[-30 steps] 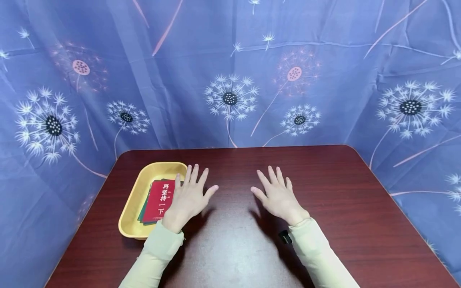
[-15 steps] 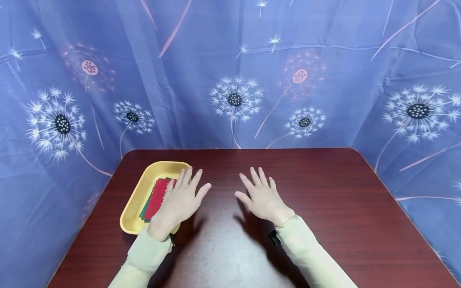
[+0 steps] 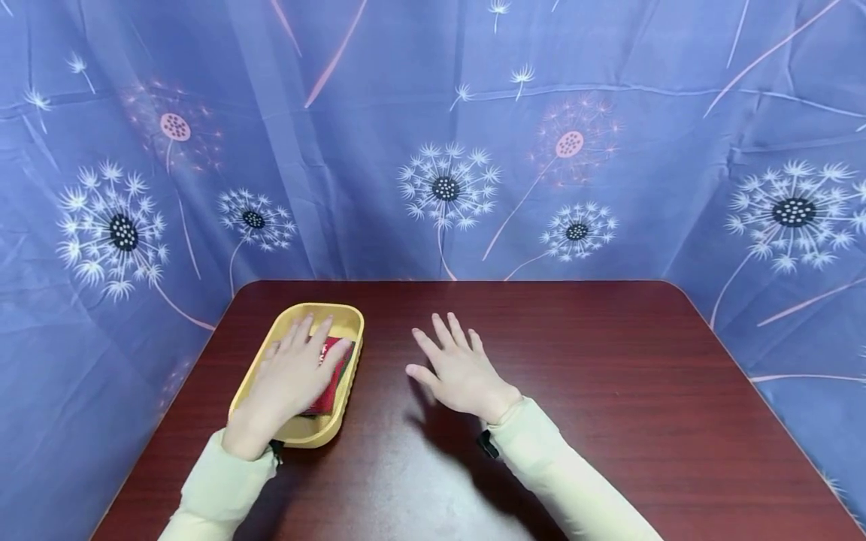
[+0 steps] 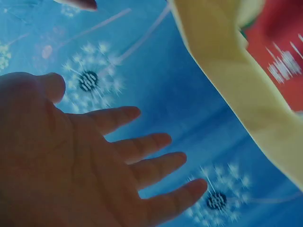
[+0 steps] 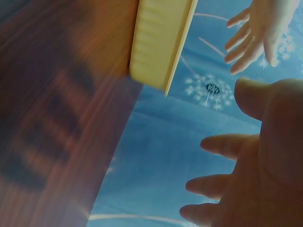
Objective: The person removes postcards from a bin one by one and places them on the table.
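Plainly, the left hand (image 3: 287, 383) was above the yellow tray (image 3: 306, 439), its fingers straight and a little spread, its grip released. The right-wrist view showed a gap between this hand and the tray's rim, so the hand hung over the tray without touching it. Inside the tray lay a red booklet (image 3: 328, 398) with white lettering, partly hidden under the left hand and thumb; its right part showed beside them. In the left-wrist view, a sliver of green (image 4: 247, 26) showed next to the booklet, within the tray; what it belonged to could not be told.

To the right of the tray, well apart from it, was the right hand (image 3: 460, 372). It also held nothing: its fingers were spread and nearly straight, its thumb toward the tray. It hung in the air, and its shadow (image 3: 467, 466) fell on the table to the right of the tray.

The tray stood on a dark reddish-brown table (image 3: 622, 421). Behind the tray rose a blue curtain (image 3: 514, 173) printed with white and pink dandelions. A pale sleeve (image 3: 568, 473) covered the right arm, with a black band (image 3: 487, 445) at its cuff.
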{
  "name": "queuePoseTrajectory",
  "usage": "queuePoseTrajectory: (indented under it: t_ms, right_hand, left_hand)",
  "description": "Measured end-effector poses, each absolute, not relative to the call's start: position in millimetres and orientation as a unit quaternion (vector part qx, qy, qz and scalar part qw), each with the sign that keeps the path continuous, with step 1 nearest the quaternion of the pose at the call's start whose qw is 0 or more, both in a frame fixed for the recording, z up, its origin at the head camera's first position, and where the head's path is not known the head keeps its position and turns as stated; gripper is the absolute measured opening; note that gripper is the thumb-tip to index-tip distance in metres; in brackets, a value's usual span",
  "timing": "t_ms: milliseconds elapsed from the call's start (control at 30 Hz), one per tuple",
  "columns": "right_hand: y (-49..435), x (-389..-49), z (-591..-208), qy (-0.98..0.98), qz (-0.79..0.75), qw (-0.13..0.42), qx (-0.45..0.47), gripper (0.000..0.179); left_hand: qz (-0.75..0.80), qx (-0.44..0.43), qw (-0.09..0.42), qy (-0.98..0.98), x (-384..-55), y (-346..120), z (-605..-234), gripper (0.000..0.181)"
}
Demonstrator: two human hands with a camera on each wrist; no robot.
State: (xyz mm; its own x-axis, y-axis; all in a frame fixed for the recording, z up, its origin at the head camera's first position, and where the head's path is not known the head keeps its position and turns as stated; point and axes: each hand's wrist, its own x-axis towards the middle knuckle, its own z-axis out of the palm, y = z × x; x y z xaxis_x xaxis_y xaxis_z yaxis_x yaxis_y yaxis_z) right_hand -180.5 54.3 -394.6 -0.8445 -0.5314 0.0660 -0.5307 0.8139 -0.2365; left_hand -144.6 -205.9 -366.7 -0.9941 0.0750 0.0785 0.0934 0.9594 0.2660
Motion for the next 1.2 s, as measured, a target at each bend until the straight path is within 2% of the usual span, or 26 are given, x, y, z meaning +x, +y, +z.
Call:
queuePoseTrajectory:
  t_ms: [233,433,767,1000,1200]
  right_hand:
    - [31.3,-179.5,-388.0,0.944,-0.113,0.012,-0.309,0.065]
    - [7.6,-178.0,-384.3,0.938,-0.095,0.022,-0.332,0.065]
    - [-30.0,-168.6,-400.9,0.923,-0.079,0.011,-0.377,0.064]
    - [-60.6,-169.1,-410.3,0.902,-0.072,-0.027,-0.424,0.058]
    - [-83.0,-171.6,-425.2,0.879,-0.037,-0.066,-0.472,0.048]
  left_hand:
    - [-0.108,-0.024,0.040,-0.993,-144.8,-259.1,-352.7,0.076]
    - [-0.139,-0.010,0.012,-0.990,-154.4,-298.0,-354.5,0.078]
    - [-0.193,-0.065,0.009,-0.979,-170.9,-341.2,-403.7,0.056]
    - [-0.208,-0.079,0.026,-0.975,-169.5,-349.2,-415.9,0.029]
    - [-0.218,-0.066,0.029,-0.973,-170.1,-351.2,-422.0,0.030]
